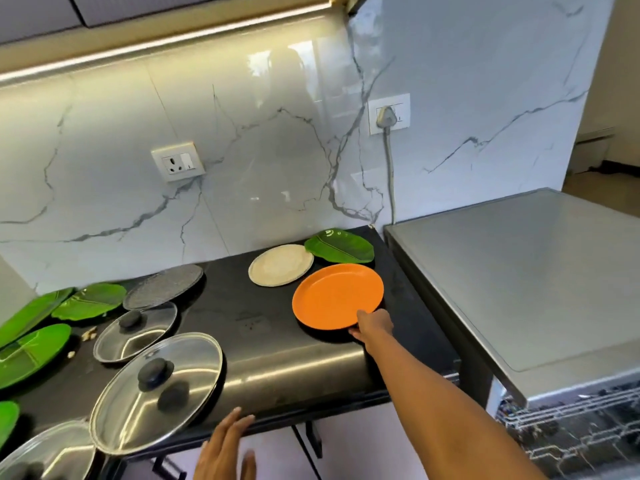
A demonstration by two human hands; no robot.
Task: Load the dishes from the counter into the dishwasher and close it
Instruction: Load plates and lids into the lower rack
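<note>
While the right hand (pixel 375 328) reaches across the bench (pixel 242 306), its fingers (pixel 356 333) pinch the near rim of an orange plate (pixel 337 296), which sits at the bench's right end, just beside a white plate (pixel 280 270) and near a green leaf-shaped plate (pixel 341 245). The left hand (pixel 225 448) hovers at the bench's front edge, fingers straight and released (holding nothing). Right of the bench stands the dishwasher (pixel 519 271), its rack (pixel 571 431) showing below. Lids (pixel 156 389) lie at the left.

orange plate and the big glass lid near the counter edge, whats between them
Nothing: the head view shows only bare, glossy black counter between the orange plate and the big glass lid.
</note>
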